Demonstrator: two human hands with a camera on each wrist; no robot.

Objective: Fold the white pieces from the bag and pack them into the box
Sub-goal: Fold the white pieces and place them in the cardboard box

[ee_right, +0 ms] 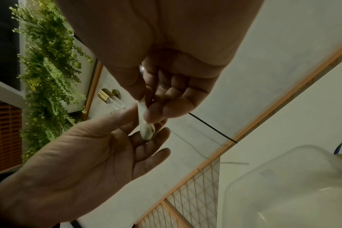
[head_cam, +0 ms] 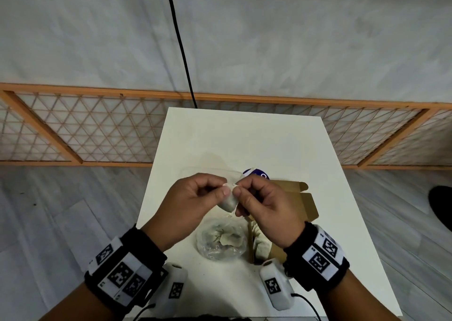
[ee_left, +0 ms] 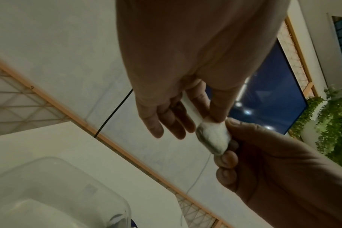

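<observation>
Two hands pinch one white piece above a table.

Centre frame, left hand [head_cam: 195, 198] and right hand [head_cam: 263, 203] grip the white piece [head_cam: 230, 202] by thumb and forefinger; its long axis runs top to bottom, above the bag [head_cam: 220, 242].

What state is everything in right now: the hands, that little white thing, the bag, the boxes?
left hand: pinching the white piece.
right hand: pinching the same piece.
white piece: held up above the table, between both hands.
plastic bag: lying open on the table, pieces inside.
cardboard box: flaps open.
clear plastic container: on the table; contents unclear.
</observation>
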